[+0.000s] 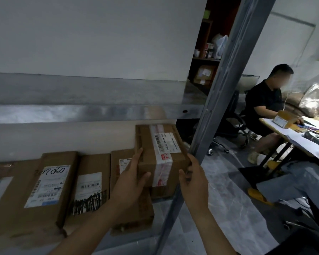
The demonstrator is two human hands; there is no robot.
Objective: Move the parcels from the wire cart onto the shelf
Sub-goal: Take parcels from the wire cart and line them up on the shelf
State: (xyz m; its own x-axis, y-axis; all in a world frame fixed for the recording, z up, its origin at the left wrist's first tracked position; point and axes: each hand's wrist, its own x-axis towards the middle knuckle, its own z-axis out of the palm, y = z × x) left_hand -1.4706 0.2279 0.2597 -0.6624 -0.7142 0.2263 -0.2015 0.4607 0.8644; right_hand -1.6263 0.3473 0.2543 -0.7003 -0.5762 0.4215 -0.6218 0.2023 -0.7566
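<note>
With your left hand (134, 177) and right hand (193, 179) clamped on the taped parcel (160, 150) at the shelf's (81, 112) right end, over a row of shelved parcels (50, 186), you're well underway; the cart is unseen.

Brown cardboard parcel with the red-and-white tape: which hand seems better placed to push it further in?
Probably the left hand: its fingers lie along the left side of the brown cardboard parcel, thumb on the near face. The right hand only holds the near corner, crowded by the grey metal upright.
</note>
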